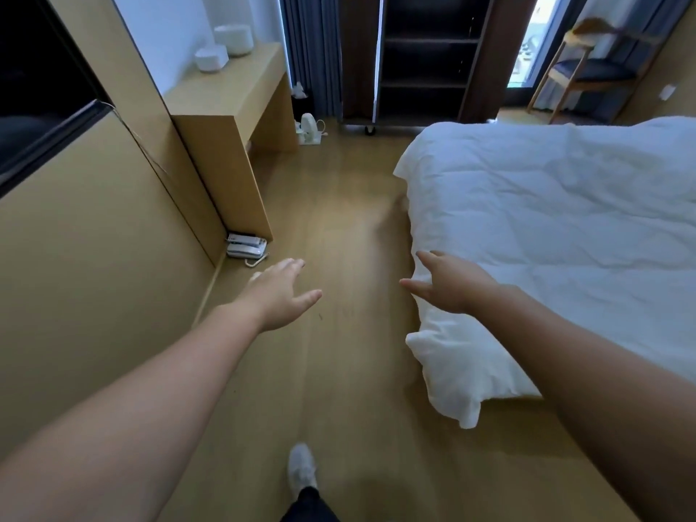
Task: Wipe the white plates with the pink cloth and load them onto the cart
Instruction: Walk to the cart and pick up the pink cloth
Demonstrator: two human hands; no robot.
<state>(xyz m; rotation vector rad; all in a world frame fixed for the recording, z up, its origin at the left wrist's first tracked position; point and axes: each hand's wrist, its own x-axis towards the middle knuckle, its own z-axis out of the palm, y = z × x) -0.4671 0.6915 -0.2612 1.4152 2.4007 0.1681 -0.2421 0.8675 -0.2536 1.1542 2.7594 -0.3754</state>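
At the far left a wooden wall panel [75, 239] is seen, with a dark screen [34, 88] set in it. Beyond the panel a desk stands against the wall. On its tabletop [233, 88], close to the wall, two white round things are placed: a larger one [233, 39] behind and a smaller one [211, 59] in front. They are too blurred to be told as plates. At the foot of the desk's near side panel a white telephone [246, 246] lies on the floor [339, 205], tight in the corner.

The left hand [278, 292] is held out over the floor, with the fingers straight and slightly spread; nothing is held. A broad strip of bare floor runs between the desk and the bed, from the white shoe [301, 469] at the bottom edge up to the cart [425, 62]. The cart, dark and with several shelves, stands at the far end of this strip, and one wheel [370, 130] is seen under its left corner.

The right hand [448, 284] is held out in front of the bed's left edge, fingers stretched and thumb apart, holding nothing. The bed [565, 220] is covered with a white duvet, whose near corner [452, 389] hangs over the floor. A wooden chair [587, 69] stands in the far right corner.
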